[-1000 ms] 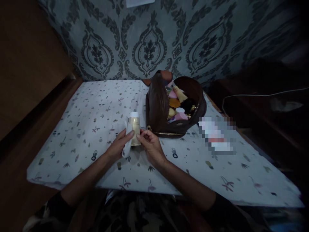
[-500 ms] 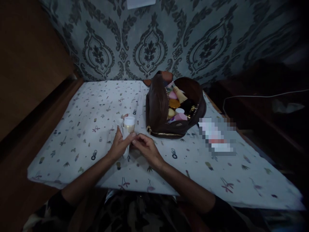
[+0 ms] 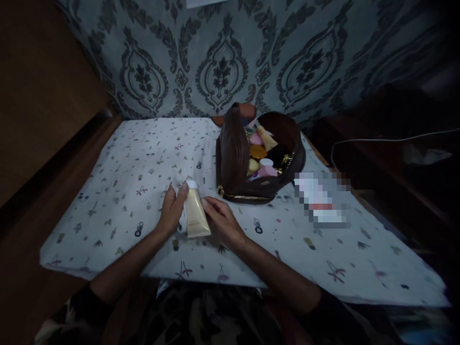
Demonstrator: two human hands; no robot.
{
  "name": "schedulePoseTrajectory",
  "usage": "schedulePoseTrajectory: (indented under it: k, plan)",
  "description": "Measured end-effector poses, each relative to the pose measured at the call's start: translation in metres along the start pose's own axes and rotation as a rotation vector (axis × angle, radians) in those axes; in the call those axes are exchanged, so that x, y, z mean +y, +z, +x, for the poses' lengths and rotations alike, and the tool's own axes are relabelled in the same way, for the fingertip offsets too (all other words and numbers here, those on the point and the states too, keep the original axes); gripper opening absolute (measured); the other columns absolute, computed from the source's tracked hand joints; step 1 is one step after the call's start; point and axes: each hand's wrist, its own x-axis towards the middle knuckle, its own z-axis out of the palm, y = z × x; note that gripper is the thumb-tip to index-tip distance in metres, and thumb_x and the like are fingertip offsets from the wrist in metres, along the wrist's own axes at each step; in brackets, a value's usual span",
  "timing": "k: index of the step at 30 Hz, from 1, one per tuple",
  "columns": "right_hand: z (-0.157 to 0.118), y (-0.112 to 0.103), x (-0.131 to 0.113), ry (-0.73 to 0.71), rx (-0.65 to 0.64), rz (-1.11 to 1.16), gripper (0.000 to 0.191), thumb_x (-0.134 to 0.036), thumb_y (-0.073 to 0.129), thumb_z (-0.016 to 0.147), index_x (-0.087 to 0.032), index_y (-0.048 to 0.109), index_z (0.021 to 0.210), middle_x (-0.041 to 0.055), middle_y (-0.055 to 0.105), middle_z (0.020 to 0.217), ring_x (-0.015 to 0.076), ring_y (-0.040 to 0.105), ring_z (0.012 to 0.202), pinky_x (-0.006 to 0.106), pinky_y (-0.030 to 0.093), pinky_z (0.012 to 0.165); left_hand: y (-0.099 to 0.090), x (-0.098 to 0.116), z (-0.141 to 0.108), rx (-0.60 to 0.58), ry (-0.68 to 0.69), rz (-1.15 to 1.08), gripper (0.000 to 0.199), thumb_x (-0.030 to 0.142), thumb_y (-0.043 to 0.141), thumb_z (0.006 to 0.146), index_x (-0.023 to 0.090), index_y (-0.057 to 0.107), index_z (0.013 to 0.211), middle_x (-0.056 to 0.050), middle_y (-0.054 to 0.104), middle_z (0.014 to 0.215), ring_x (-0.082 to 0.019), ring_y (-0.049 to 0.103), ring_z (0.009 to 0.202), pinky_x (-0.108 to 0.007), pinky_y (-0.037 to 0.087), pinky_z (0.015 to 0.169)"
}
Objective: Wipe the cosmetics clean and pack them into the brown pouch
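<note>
A pale yellow squeeze tube [image 3: 196,215] with a white cap [image 3: 192,184] is held above the table, cap end away from me. My left hand [image 3: 171,207] grips it near the cap, thumb on top, with a white cloth or wipe [image 3: 182,221] bunched along the tube's left side. At the tube's right edge is my right hand [image 3: 224,218], its thumb and bent fingers closed on that side; some fingertips are hidden. Beyond my right hand stands an open brown bag [image 3: 233,153] full of cosmetic tubes and jars.
A white patterned cloth [image 3: 118,163] covers the table. Right of the bag lies a pixelated flat item [image 3: 321,199]. A brown wooden panel [image 3: 43,96] borders the left, patterned wallpaper [image 3: 221,67] the back. A white cable [image 3: 388,140] runs at the right.
The tube has turned in my hands, so its long flat face now shows where mostly its cap end showed before. My left thumb has moved up near the cap.
</note>
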Motion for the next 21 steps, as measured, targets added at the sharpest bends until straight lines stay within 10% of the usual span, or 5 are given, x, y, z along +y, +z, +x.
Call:
schedulePoseTrajectory:
  k: [7,21]
  plan:
    - [-0.001,0.002,0.001,0.064,-0.104,0.043,0.037,-0.051,0.081,0.071,-0.018,0.07,0.086,-0.0011,0.066,0.078,0.014,0.06,0.075,0.026,0.046,0.073,-0.003,0.008,0.003,0.005,-0.081,-0.03,0.05,0.067,0.065,0.079,0.019,0.058,0.067,0.006,0.048,0.049,-0.01,0.042,0.046,-0.022,0.034,0.047]
    - [-0.003,0.002,-0.012,-0.069,-0.064,0.21,0.044,-0.044,0.083,0.072,-0.025,0.065,0.107,0.0029,0.073,0.103,0.0184,0.068,0.095,0.031,0.052,0.09,-0.009,0.0,0.01,-0.051,-0.237,-0.139,0.059,0.072,0.066,0.075,0.015,0.074,0.089,-0.003,0.072,0.067,-0.018,0.066,0.061,-0.026,0.05,0.059]
